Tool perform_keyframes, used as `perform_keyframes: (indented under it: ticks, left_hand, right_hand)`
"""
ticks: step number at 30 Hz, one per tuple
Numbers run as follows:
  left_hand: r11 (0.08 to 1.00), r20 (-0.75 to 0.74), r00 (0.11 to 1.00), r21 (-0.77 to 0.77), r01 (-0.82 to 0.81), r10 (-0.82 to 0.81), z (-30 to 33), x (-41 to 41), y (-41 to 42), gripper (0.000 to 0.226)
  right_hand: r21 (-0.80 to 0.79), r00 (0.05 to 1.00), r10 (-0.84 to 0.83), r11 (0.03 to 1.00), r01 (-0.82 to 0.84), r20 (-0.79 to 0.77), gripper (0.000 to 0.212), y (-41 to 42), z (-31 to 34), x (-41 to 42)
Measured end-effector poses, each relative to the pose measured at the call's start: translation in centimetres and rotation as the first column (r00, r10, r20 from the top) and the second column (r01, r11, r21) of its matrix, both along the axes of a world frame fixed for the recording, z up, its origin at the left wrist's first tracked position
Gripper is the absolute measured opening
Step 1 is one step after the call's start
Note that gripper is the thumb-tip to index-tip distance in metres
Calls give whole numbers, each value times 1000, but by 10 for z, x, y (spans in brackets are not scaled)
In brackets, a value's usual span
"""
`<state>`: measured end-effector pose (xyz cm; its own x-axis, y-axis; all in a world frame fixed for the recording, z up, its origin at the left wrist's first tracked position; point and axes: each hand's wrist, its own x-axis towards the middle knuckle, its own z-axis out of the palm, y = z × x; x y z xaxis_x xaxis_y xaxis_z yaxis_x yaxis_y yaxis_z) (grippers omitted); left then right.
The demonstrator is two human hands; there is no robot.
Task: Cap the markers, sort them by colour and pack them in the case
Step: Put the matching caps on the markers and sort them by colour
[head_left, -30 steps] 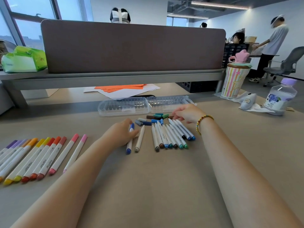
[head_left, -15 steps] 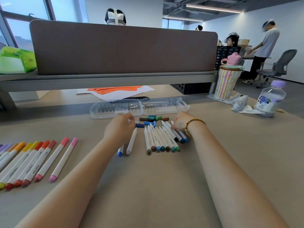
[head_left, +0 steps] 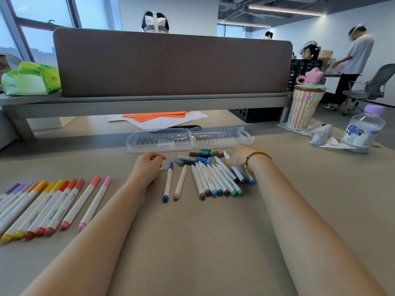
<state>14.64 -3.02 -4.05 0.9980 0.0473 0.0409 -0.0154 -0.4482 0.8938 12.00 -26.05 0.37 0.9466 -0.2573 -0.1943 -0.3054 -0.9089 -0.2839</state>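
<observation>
While two bare arms reached out over the tan tabletop [head_left: 192, 253], a row of capped markers [head_left: 42, 206] lay close by on the left, going from purple through yellow, orange and red to pink. A little farther out, the left hand [head_left: 147, 165] rested on the tabletop with its fingers curled loosely, and its grip held nothing. Just to the right of it lay a blue marker [head_left: 167, 182] with its cap on, and a grey marker [head_left: 180, 183] with no cap lay beside that one.

Next came a bunch of uncapped markers [head_left: 215, 180] lying side by side, with grey, brown, blue and green ends pointing back at the person. The right hand [head_left: 239, 158], with a yellow bead bracelet [head_left: 255, 160] on its wrist, sat at the far end of this bunch. Its grip was pinched on a white marker [head_left: 226, 154] whose tip stuck up. I could not tell that marker's colour.

Right beyond the markers was a little pile of loose caps [head_left: 198, 157] in blue, grey, green and brown. Past the caps lay the clear plastic case [head_left: 188, 138], opened flat, with no markers in it.

Farther off on the right stood a striped cup [head_left: 303, 107] and a water bottle [head_left: 363, 129]. Orange paper [head_left: 156, 116] lay under a brown desk screen [head_left: 171, 63].
</observation>
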Motion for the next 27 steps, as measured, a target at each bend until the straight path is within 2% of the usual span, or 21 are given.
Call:
perform_keyframes:
  ticks: [6,9,11,13,15,17,20,22,23,24,26,27]
  left_hand:
    - [1000,59,998,31,4,-6,4,-3,-5,19]
    - [998,115,992,3,56,-56,11,-6,-10,17]
    - [990,125,982,17,142,-143,18,-10,-17,17]
    - [970,103,966,70,231,-238,24,-14,-21,25]
    - [948,73,951,128,291,-302,26,-17,-22,36]
    - [936,58,943,156,315,-327,27,-16,-22,38]
    - [939,42,945,140,315,-324,27,-12,-17,36]
    - [956,35,960,104,273,-278,25,-7,-13,32]
    - [967,27,969,82,242,-245,23,-4,-9,29]
    - [975,12,976,62,215,-216,22,-2,-6,26]
    - [983,-27,983,19,182,-182,20,2,-1,20]
    - [986,-48,985,-8,165,-165,18,4,1,19]
  right_hand:
    - [286,997,75,955,-80,28,28,7,10,0]
    - [594,995,80,798,-104,66,21,23,9,0]
    - [706,989,117,693,-147,90,18,37,10,-2]
    - [765,985,128,621,-170,115,17,49,9,1]
    - [816,990,54,562,-137,129,15,57,10,6]
    - [863,991,-32,497,-96,129,15,63,10,11]
    - [883,988,-48,457,-107,145,20,71,11,14]
    - [868,978,-60,474,-146,197,22,76,9,15]
    - [822,967,-69,543,-170,246,24,76,7,17]
    - [727,950,-58,658,-195,307,25,75,2,20]
    - [448,921,49,863,-234,387,25,73,-10,28]
    - [320,922,112,916,-240,371,23,73,-17,34]
